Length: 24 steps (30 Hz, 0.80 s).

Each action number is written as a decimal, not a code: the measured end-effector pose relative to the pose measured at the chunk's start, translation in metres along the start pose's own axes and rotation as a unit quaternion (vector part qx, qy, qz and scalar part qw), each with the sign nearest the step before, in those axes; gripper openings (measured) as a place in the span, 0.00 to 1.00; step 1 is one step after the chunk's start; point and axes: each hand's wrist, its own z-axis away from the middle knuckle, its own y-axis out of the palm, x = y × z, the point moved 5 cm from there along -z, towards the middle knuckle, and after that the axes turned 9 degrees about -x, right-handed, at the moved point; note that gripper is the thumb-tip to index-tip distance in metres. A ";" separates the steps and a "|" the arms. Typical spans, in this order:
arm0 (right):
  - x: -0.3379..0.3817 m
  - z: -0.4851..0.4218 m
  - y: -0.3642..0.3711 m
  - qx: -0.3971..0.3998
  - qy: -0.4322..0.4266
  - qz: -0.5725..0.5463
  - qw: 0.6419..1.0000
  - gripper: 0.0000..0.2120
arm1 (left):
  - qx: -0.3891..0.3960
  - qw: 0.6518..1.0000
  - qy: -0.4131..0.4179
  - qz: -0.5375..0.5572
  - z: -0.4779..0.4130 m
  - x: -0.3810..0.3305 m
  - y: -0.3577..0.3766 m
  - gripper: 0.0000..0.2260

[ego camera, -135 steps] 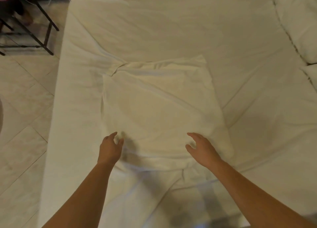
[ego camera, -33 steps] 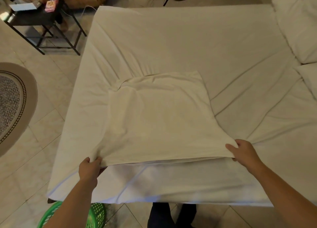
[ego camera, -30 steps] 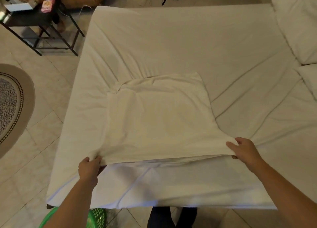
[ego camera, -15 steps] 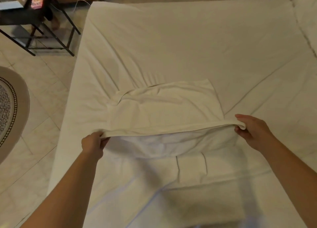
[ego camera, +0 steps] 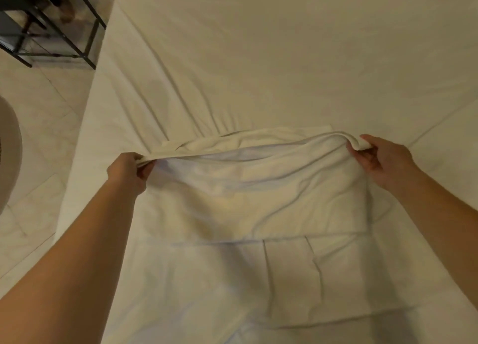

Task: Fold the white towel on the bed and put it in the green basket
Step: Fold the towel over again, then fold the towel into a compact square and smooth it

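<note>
The white towel (ego camera: 253,193) lies on the bed (ego camera: 271,59), with its near half lifted and carried over toward its far edge. My left hand (ego camera: 129,170) pinches the towel's left corner. On the other side my right hand (ego camera: 382,160) grips the right corner, both held just above the far edge. The towel's underside faces me between my hands. The green basket is out of view.
A black metal-framed table (ego camera: 51,28) stands on the tiled floor at the top left, with a person's foot under it. A round rug's edge (ego camera: 10,149) shows at the far left. Creased white sheet spreads beyond and to the right of the towel.
Both hands took the towel's near corners, raised them and carried them forward over the towel to its far edge. The view tilted forward, so the basket and pillows left the frame.
</note>
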 end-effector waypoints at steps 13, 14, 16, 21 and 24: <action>-0.011 -0.043 0.053 0.002 -0.041 0.127 0.991 0.12 | -0.006 1.000 -0.008 0.000 -0.034 0.006 0.042 0.08; -0.013 -0.045 0.053 0.007 -0.042 0.137 0.990 0.13 | -0.002 1.000 0.007 -0.010 -0.036 0.008 0.043 0.06; -0.020 -0.052 0.051 0.020 -0.048 0.164 0.985 0.21 | 0.001 0.998 0.035 -0.051 -0.034 0.018 0.045 0.03; -0.027 -0.063 0.037 0.055 -0.147 0.353 0.922 0.33 | 0.009 0.884 0.313 -0.347 -0.020 0.041 0.048 0.27; -0.031 -0.060 0.025 0.060 -0.190 0.414 0.888 0.31 | 0.042 0.812 0.397 -0.425 -0.014 0.061 0.058 0.32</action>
